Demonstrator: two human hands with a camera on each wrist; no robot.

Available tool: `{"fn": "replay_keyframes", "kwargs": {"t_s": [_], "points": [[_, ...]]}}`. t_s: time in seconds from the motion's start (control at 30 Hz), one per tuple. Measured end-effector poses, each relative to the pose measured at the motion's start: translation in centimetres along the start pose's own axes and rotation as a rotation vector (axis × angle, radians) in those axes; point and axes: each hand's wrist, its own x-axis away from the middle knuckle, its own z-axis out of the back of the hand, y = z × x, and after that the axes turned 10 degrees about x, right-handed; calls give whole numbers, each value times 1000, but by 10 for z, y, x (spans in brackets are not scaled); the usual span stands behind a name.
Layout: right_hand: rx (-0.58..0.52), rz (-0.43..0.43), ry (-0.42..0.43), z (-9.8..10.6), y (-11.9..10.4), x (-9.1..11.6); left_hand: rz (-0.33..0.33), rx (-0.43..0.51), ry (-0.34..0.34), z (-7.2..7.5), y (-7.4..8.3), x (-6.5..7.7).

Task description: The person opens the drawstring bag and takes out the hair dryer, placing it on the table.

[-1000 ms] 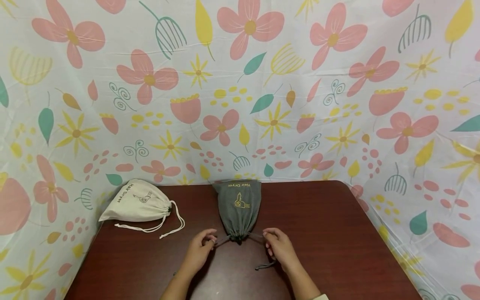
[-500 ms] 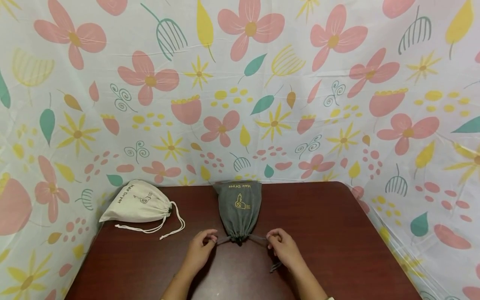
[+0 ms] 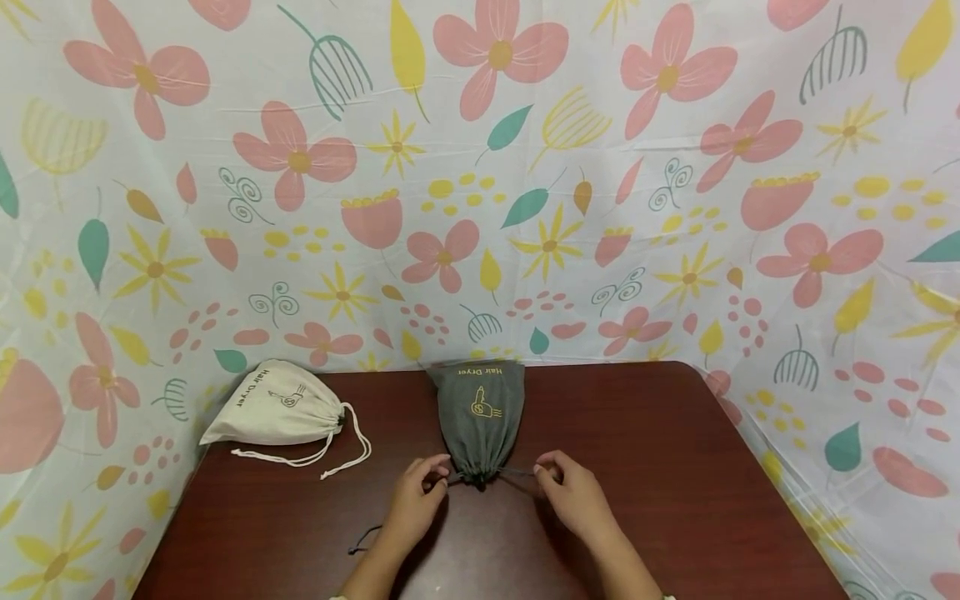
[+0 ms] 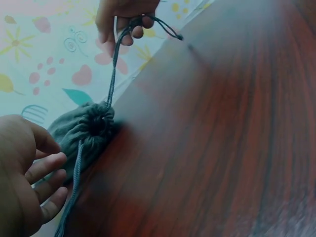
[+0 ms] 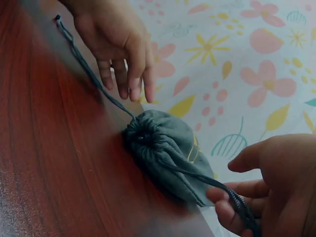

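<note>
A dark grey drawstring bag (image 3: 480, 408) with a yellow hair dryer print lies on the table, its gathered mouth towards me. The mouth is drawn nearly closed. My left hand (image 3: 420, 500) is just left of the mouth. Its fingers (image 4: 52, 173) are loosely spread beside the left drawstring (image 4: 76, 173), which hangs past them without being gripped. On the other side, my right hand (image 3: 577, 500) holds the right drawstring (image 5: 212, 181) across its curled fingers, thumb apart from the cord. This cord runs taut from the bag's mouth to the hand.
A cream drawstring bag (image 3: 273, 404) labelled Hair Dryer lies at the table's left back, its white cords trailing right. The dark brown table (image 3: 637, 433) meets a flowered cloth (image 3: 480, 183) along its back and sides.
My left hand has loosened from its cord and moved right towards the bag's mouth. The left cord's end now shows beside the left wrist. The right cord's dangling end has gone from sight.
</note>
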Motion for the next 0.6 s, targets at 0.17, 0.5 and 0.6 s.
{"fn": "replay_keyframes", "kwargs": {"t_s": [0.17, 0.5, 0.6], "points": [[187, 22, 2, -5, 4, 0, -33, -10, 12, -8, 0, 1], [234, 82, -26, -26, 12, -5, 6, 4, 3, -17, 4, 0], [164, 119, -14, -34, 11, -7, 20, -2, 21, -21, 3, -1]]}}
